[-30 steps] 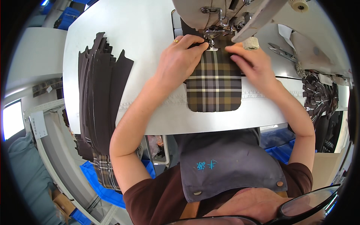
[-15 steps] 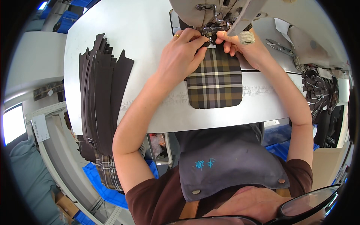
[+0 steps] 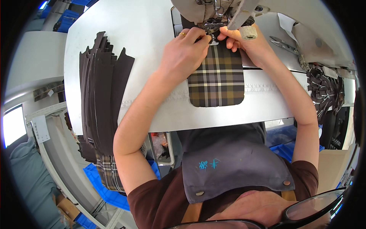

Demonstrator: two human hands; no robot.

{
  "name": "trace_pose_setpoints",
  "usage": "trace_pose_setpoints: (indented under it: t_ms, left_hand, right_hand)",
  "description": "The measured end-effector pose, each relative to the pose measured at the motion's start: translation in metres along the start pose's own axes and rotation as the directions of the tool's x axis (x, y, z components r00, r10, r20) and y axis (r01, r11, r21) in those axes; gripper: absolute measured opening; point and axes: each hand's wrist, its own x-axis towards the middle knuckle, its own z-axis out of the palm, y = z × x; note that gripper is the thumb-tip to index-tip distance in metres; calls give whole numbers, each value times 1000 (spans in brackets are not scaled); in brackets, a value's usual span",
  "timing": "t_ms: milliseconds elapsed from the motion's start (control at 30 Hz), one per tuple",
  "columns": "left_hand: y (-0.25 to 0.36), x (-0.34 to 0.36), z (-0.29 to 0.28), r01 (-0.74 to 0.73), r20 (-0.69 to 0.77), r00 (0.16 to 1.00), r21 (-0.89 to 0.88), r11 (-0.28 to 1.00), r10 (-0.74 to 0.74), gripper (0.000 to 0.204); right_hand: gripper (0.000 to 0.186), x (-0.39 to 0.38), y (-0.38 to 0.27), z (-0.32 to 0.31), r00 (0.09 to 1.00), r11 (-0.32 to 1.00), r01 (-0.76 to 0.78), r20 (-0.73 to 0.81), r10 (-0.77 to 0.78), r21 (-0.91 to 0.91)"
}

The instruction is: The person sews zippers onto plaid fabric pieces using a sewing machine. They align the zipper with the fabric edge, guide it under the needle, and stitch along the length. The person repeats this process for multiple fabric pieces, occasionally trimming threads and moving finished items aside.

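Note:
A plaid fabric piece (image 3: 216, 86) in brown, black and white, with rounded near corners, lies flat under the presser foot (image 3: 214, 40) of a sewing machine (image 3: 228, 11). My left hand (image 3: 186, 51) rests over its far left part, thumb and fingers pressed together on the fabric beside the foot. A ring shows on one finger. My right hand (image 3: 244, 44) is to the right of the foot, thumb and forefinger pinched close to the needle area, the other fingers curled. What that pinch holds is hidden.
On the left of the white table (image 3: 152, 114), a stack of dark fabric strips (image 3: 101, 91) hangs over the front edge above a blue bin (image 3: 106, 191). Scissors (image 3: 284, 45) lie at right, near a bundle of dark pieces (image 3: 324, 89). A printed ruler (image 3: 263, 89) crosses the table.
The whole view has shifted slightly, so table, machine and fabric appear a little higher. Both hands stay at the presser foot, their fingers hardly changed.

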Motion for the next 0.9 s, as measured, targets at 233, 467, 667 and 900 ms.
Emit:
trace_pose_setpoints:
  t_ms: [233, 467, 667, 900]
  left_hand:
    - [-6, -4, 1, 47, -20, 999, -137, 989, -50, 18]
    - [-10, -4, -1, 71, -6, 997, -212, 975, -74, 16]
    - [-9, 1, 0, 60, -22, 998, -165, 985, -64, 16]
    - [-7, 7, -2, 454, 141, 885, -477, 753, -444, 12]
  right_hand:
    - [21, 1, 7, -5, 982, 981, 186, 13, -187, 61]
    - [11, 3, 21, 12, 594, 22, 584, 409, -692, -811]
    - [16, 17, 35, 13, 626, 276, 612, 241, -742, -741]
    - [33, -44, 17, 18, 484, 100, 776, 485, -728, -623]
